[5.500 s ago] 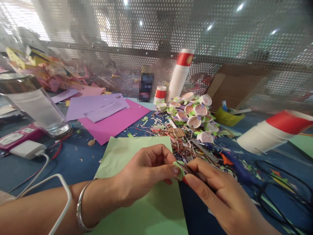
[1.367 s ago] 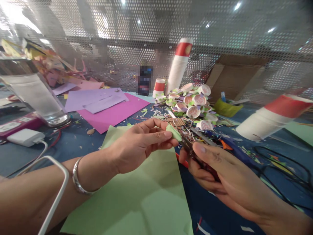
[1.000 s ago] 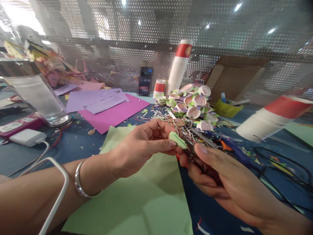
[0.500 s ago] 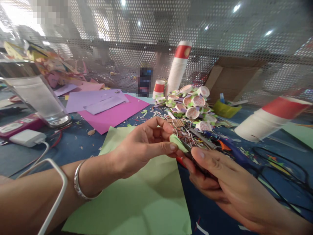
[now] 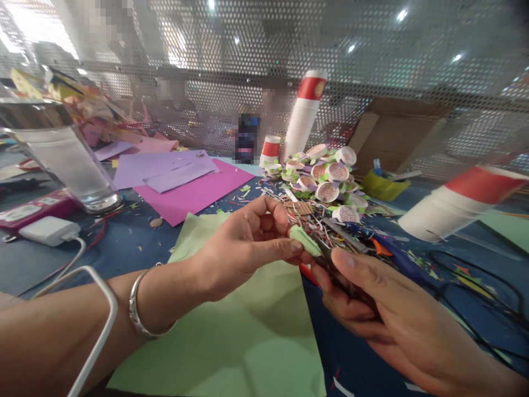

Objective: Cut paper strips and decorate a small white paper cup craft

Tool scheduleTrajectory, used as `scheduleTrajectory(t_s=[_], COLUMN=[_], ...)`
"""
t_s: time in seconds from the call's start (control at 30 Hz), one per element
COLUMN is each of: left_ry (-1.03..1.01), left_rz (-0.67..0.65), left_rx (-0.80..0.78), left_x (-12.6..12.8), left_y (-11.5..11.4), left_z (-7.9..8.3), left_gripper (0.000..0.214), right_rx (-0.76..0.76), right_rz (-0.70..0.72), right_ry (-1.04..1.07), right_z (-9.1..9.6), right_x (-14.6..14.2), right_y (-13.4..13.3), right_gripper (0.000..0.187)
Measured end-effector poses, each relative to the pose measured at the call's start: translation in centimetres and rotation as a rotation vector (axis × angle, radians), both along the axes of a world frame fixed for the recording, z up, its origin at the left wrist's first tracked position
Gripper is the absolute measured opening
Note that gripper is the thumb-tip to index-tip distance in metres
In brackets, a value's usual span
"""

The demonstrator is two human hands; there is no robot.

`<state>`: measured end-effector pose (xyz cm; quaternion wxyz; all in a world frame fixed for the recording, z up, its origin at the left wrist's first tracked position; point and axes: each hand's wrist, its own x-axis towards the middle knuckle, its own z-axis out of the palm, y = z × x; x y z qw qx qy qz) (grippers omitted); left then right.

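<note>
My left hand [image 5: 243, 248], with a silver bangle at the wrist, pinches a small folded piece of light green paper [image 5: 303, 240] between thumb and fingers. My right hand [image 5: 372, 292] is closed around dark scissors [image 5: 325, 253], mostly hidden by the fingers. Their blades meet the right end of the folded paper. Under both hands lies a large light green sheet [image 5: 231, 342] on the dark blue table. A bit of something red [image 5: 308, 274] shows below the fingertips.
Ahead is a heap of small cut cup bottoms [image 5: 326, 191] with paper scraps. Behind it leans a stack of paper cups [image 5: 303, 121]; another cup stack [image 5: 450, 207] lies right. Purple sheets [image 5: 165, 165], a water glass [image 5: 78, 165], a white charger [image 5: 52, 229] and black cables [image 5: 467, 286] lie around.
The scissors and my right hand have shifted slightly right and down. The folded green paper has turned a little, showing more of its folded edge. My left hand keeps its pinch.
</note>
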<state>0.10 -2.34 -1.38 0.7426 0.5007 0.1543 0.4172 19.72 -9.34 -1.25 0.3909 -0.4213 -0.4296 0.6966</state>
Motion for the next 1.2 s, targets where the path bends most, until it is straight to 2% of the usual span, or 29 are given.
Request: scheduleTrajectory(t_s=[0.37,0.87,1.2], left_ry=[0.021,0.068,0.041], left_rz=[-0.003,0.043,0.043], left_rx=[0.015,0.126,0.154], left_x=[-0.18,-0.41,-0.31], left_y=[0.17,-0.20,-0.35], left_z=[-0.03,0.39,0.24], left_gripper=[0.029,0.033,0.038], right_rx=[-0.013,0.041,0.014], right_rz=[0.002,-0.014,-0.054], right_ry=[-0.016,-0.138,-0.115], right_z=[-0.22,-0.65,-0.55], right_x=[0.06,0.01,-0.34], right_y=[-0.12,-0.42,-0.43], right_gripper=[0.050,0.056,0.055])
